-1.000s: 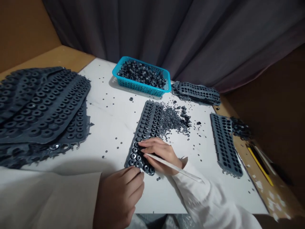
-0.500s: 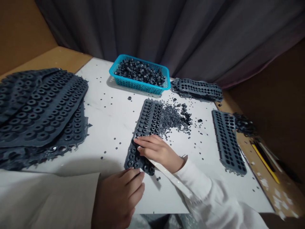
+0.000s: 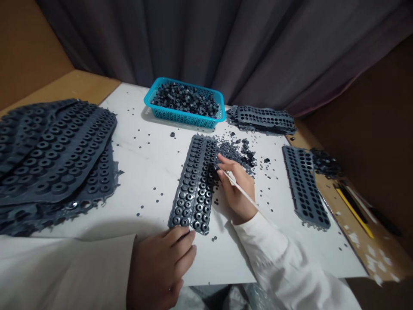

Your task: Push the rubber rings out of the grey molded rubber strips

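Note:
A dark grey rubber sheet [image 3: 193, 185] with rows of raised ring-shaped parts lies lengthwise in front of me on the white table. My left hand [image 3: 163, 265] is closed at its near edge, fingertips pressed on the corner; the thumb is partly hidden. Just right of the sheet, my right hand [image 3: 238, 189] pinches a thin white stick [image 3: 243, 194], which slants back toward my sleeve. The stick's front tip is hidden by the fingers. Beyond this hand is a heap of small dark discs [image 3: 230, 150], with several chunkier black pieces [image 3: 248, 150] on its right side.
A blue basket [image 3: 183, 116] full of small black parts stands at the back. Ring-studded rubber sheets [image 3: 58, 150] are piled at left. Perforated sheets [image 3: 266, 119] are stacked back right, another perforated sheet [image 3: 306, 187] lies at right, near a yellow cutter-like tool [image 3: 355, 211].
My right hand has lifted off the middle of the sheet and moved right and away from me, carrying the white stick. The left hand stays at the near edge. The view has shifted slightly.

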{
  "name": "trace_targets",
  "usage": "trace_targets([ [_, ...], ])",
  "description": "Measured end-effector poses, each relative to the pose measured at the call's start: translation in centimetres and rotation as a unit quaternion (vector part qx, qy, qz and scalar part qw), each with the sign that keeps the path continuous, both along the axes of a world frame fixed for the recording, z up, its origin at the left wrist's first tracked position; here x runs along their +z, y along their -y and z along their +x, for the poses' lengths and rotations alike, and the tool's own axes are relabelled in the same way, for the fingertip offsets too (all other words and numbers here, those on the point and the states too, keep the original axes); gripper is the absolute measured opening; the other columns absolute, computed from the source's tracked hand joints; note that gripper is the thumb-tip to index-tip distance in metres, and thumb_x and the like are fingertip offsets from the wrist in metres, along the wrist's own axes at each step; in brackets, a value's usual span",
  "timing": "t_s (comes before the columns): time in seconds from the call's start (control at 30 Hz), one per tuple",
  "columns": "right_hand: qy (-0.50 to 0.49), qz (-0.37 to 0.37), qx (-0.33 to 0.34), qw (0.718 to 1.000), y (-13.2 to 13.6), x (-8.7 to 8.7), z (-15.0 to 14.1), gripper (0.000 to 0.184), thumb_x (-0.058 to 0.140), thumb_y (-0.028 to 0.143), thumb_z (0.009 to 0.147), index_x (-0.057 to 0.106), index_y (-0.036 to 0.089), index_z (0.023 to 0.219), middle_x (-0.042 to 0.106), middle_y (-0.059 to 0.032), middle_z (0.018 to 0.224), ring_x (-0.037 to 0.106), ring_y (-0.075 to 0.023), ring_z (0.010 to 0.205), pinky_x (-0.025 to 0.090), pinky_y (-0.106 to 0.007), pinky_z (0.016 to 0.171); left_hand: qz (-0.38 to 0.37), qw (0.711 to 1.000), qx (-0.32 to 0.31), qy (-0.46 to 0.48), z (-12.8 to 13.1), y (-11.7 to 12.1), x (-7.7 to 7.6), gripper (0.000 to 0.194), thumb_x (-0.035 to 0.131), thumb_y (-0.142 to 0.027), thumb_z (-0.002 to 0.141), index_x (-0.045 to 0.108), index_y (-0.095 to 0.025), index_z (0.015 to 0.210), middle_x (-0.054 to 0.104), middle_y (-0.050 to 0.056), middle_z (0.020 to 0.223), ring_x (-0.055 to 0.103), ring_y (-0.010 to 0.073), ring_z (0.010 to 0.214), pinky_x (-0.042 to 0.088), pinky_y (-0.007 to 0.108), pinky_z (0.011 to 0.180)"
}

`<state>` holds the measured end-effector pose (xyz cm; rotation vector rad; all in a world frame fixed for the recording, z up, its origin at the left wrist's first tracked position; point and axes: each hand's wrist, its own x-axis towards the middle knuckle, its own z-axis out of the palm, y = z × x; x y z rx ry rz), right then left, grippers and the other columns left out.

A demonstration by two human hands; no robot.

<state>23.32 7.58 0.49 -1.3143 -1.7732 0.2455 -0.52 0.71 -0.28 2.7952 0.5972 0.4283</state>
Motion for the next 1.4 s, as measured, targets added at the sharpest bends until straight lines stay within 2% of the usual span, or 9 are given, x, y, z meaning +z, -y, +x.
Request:
trace_targets([
  [0.17, -0.056, -0.075, 0.26, 0.961, 1.1, -0.2, -1.7, 0.007, 0.056, 0.02, 0.091, 0.06, 0.019, 0.097, 0.068, -0.0112, 0.113, 0.058, -0.0202, 0.118, 0.05, -0.04, 0.098, 0.002, 1.0, 0.005, -0.003, 0.1, -0.1, 0.1, 0.04, 0.058, -0.032, 0.076, 0.057, -0.016, 0.113, 0.058, 0.006, 0.126, 0.048, 0.0233, 0.115, 0.039, 0.033, 0.092],
  [0.23, -0.043, -0.081, 0.298, 0.95, 1.2, -0.6, -2.2, 0.008, 0.057, 0.018, 0.09, 0.061, 0.018, 0.097, 0.07, -0.0118, 0.11, 0.057, -0.0195, 0.118, 0.049, -0.038, 0.099, 0.004, 1.0, 0.009, -0.008, 0.2, -0.2, 0.2, 0.04, 0.059, -0.033, 0.076, 0.058, -0.017, 0.112, 0.059, 0.005, 0.125, 0.048, 0.0228, 0.114, 0.04, 0.033, 0.091],
  [0.47, -0.022, -0.079, 0.287, 0.954, 0.9, -1.1, -2.1, 0.007, 0.055, 0.018, 0.091, 0.061, 0.018, 0.095, 0.071, -0.01, 0.106, 0.061, -0.018, 0.112, 0.053, -0.035, 0.094, -0.004, 1.0, 0.014, -0.017, 0.2, -0.1, 0.2, 0.039, 0.059, -0.034, 0.077, 0.058, -0.018, 0.113, 0.059, 0.004, 0.124, 0.048, 0.0217, 0.115, 0.042, 0.033, 0.089],
  [0.73, 0.174, 0.08, 0.249, 0.949, 1.2, -1.5, -2.1, 0.017, 0.05, 0.011, 0.092, 0.06, 0.014, 0.105, 0.065, -0.0152, 0.12, 0.061, -0.0222, 0.108, 0.055, -0.037, 0.085, -0.064, 0.994, -0.018, -0.092, 0.1, 0.1, 0.4, 0.048, 0.051, -0.02, 0.074, 0.053, -0.014, 0.122, 0.052, 0.009, 0.134, 0.044, 0.0276, 0.122, 0.048, 0.038, 0.089],
  [0.87, 0.174, 0.091, 0.161, 0.967, 1.0, -1.2, -1.9, 0.024, 0.046, 0.011, 0.093, 0.057, 0.016, 0.113, 0.061, -0.0167, 0.126, 0.063, -0.0213, 0.103, 0.054, -0.038, 0.086, -0.069, 0.993, -0.03, -0.093, -0.2, 0.0, 0.3, 0.055, 0.05, -0.018, 0.069, 0.05, -0.014, 0.124, 0.051, 0.009, 0.136, 0.043, 0.0294, 0.125, 0.049, 0.04, 0.091],
  [1.0, 0.091, 0.061, 0.035, 0.993, 0.1, -0.8, -0.8, 0.018, 0.045, 0.017, 0.095, 0.058, 0.02, 0.107, 0.065, -0.0122, 0.12, 0.066, -0.0196, 0.102, 0.055, -0.034, 0.085, -0.065, 0.994, -0.033, -0.078, -0.5, -0.1, 0.1, 0.058, 0.051, -0.018, 0.068, 0.048, -0.014, 0.126, 0.049, 0.01, 0.138, 0.042, 0.0295, 0.126, 0.047, 0.042, 0.095],
  [1.2, 0.057, 0.007, -0.105, 0.993, -0.4, 0.1, 0.8, 0.013, 0.049, 0.028, 0.094, 0.059, 0.019, 0.097, 0.071, -0.0094, 0.102, 0.068, -0.0228, 0.092, 0.054, -0.034, 0.076, -0.057, 0.995, -0.043, -0.071, -0.5, -0.3, 0.1, 0.059, 0.052, -0.018, 0.068, 0.047, -0.013, 0.127, 0.051, 0.01, 0.135, 0.042, 0.0291, 0.126, 0.044, 0.042, 0.098],
  [1.3, 0.042, 0.011, -0.045, 0.998, 0.2, 0.2, 0.1, 0.013, 0.051, 0.026, 0.093, 0.061, 0.019, 0.094, 0.071, -0.0069, 0.091, 0.066, -0.019, 0.079, 0.052, -0.031, 0.071, -0.052, 0.995, -0.047, -0.071, -0.5, -0.4, 0.2, 0.058, 0.053, -0.017, 0.069, 0.046, -0.014, 0.127, 0.052, 0.01, 0.135, 0.043, 0.0286, 0.125, 0.045, 0.04, 0.097],
  [1.4, 0.003, -0.004, 0.108, 0.994, 0.7, -0.1, -1.5, 0.012, 0.054, 0.025, 0.093, 0.064, 0.019, 0.093, 0.071, -0.0054, 0.083, 0.063, -0.0156, 0.072, 0.05, -0.029, 0.068, -0.05, 0.995, -0.044, -0.078, -0.4, -0.4, 0.3, 0.057, 0.052, -0.017, 0.07, 0.047, -0.014, 0.126, 0.052, 0.01, 0.135, 0.043, 0.0286, 0.124, 0.045, 0.04, 0.096],
])
